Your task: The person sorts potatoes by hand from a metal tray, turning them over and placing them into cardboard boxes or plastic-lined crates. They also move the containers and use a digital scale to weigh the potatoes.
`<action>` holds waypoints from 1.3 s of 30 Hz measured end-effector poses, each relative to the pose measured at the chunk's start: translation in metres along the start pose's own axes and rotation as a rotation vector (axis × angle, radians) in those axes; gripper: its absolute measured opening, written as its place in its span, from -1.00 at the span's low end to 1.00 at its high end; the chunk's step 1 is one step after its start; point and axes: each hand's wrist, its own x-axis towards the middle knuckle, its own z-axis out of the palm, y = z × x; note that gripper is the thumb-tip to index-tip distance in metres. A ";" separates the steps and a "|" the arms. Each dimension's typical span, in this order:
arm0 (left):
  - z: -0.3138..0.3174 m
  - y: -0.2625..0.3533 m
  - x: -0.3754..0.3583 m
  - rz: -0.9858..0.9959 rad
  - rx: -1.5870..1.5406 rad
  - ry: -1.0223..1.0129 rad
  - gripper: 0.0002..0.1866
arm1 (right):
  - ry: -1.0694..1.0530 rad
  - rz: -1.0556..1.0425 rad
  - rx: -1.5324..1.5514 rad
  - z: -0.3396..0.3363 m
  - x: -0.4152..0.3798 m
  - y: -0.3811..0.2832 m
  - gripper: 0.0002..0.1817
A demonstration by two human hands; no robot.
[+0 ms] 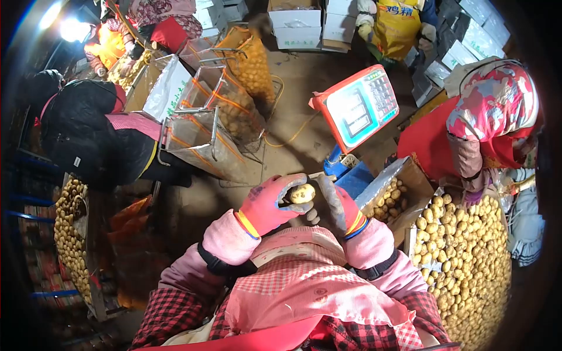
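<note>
My left hand (269,202), in a red and grey work glove, grips a small yellow potato (302,193) in front of my chest. My right hand (339,205), gloved the same way, is raised beside the potato with its fingers close to it; a thin pale tool tip seems to stick out above it, though I cannot tell what it is. Pink sleeve covers and a checked apron fill the bottom of the view.
A red and blue weighing scale (357,105) stands ahead. A cardboard box of potatoes (392,196) sits under it and a big heap of potatoes (468,257) lies at right, beside a person in red (486,117). Wire crates (205,117) and other workers stand at left.
</note>
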 end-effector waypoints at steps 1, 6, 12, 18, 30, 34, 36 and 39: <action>0.000 0.003 0.002 -0.079 0.017 -0.003 -0.31 | -0.031 -0.077 -0.096 -0.013 0.005 0.011 -0.58; 0.015 -0.002 0.004 -0.007 0.103 0.013 -0.22 | -0.045 -0.353 -0.656 -0.036 0.030 0.034 -0.59; -0.005 0.010 0.006 -0.017 0.239 0.066 -0.17 | 0.052 -0.117 -0.335 0.004 0.016 -0.002 -0.30; 0.014 -0.022 0.017 0.297 0.277 0.131 -0.17 | 0.087 -0.339 -0.487 0.014 0.015 -0.006 -0.29; 0.016 -0.012 0.031 0.332 0.197 0.065 -0.20 | 0.128 -0.360 -0.482 -0.009 0.020 -0.003 -0.45; 0.017 -0.008 0.025 0.265 0.186 0.057 -0.23 | 0.120 -0.486 -0.671 0.001 0.009 -0.010 -0.49; 0.016 -0.003 0.022 0.256 0.182 0.068 -0.24 | 0.129 -0.395 -0.672 0.007 0.001 -0.017 -0.50; 0.015 0.001 0.016 0.205 0.171 0.065 -0.25 | 0.128 -0.517 -0.864 0.016 -0.006 -0.013 -0.51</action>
